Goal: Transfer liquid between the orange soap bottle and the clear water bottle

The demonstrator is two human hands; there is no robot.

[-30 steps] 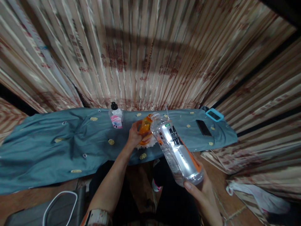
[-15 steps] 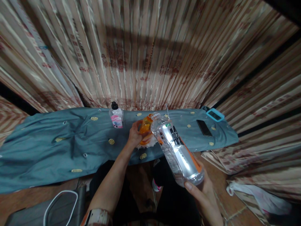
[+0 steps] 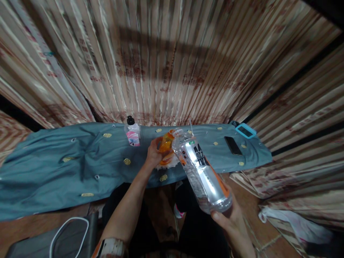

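Observation:
My left hand [image 3: 155, 152] is wrapped round a small orange see-through bottle [image 3: 166, 142], held tilted above the cloth. My right hand [image 3: 228, 218] grips the base of a large clear plastic bottle [image 3: 205, 172] with a silver and orange label. The large bottle slants up and to the left, its neck at the mouth of the orange bottle; whether the two mouths touch I cannot tell. Under the orange bottle lies a whitish, ragged-edged piece [image 3: 172, 164], partly hidden, with something orange on it.
A clear bottle with a black cap and pink label [image 3: 133, 132] stands on the teal cloth [image 3: 88, 161]. To the right lie a dark phone [image 3: 233, 146] and a blue-framed device [image 3: 245, 130]. Pleated curtains [image 3: 166, 64] hang behind. A white cable [image 3: 63, 229] loops at lower left.
Almost nothing differs. The large bottle's base and my right hand have shifted very slightly to the left; both hands keep their holds.

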